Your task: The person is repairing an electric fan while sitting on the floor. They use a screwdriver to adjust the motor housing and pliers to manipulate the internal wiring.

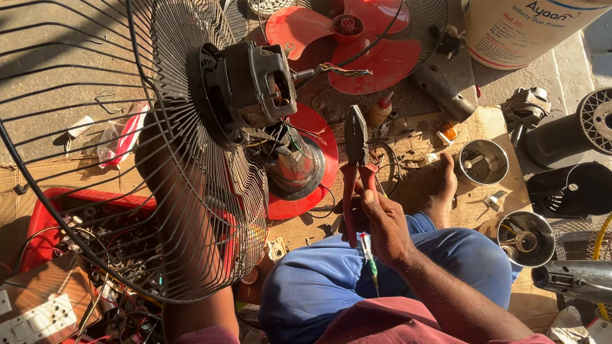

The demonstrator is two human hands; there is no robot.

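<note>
Wire fan guard [97, 148], large and round, fills the upper left of the view, tilted toward the camera, with a dark fan motor [248, 87] fixed at its centre. The left hand [155, 151] is behind the guard's wires, the forearm running up from the lower edge; how far its fingers are closed cannot be told through the mesh. Beyond the motor, a second guard lies flat on the ground holding a red fan blade [349, 30]. A white plastic bucket [517, 7] stands at upper right. A red tray [86, 231] full of small parts and wires sits under the guard at left, with a white switch board [20, 330] just beside it. The right hand [379, 222] is closed around the red handles of a pair of pliers [357, 160], whose dark nose points up toward the motor. A small screwdriver [370, 264] lies on the blue-trousered lap below that hand.
</note>
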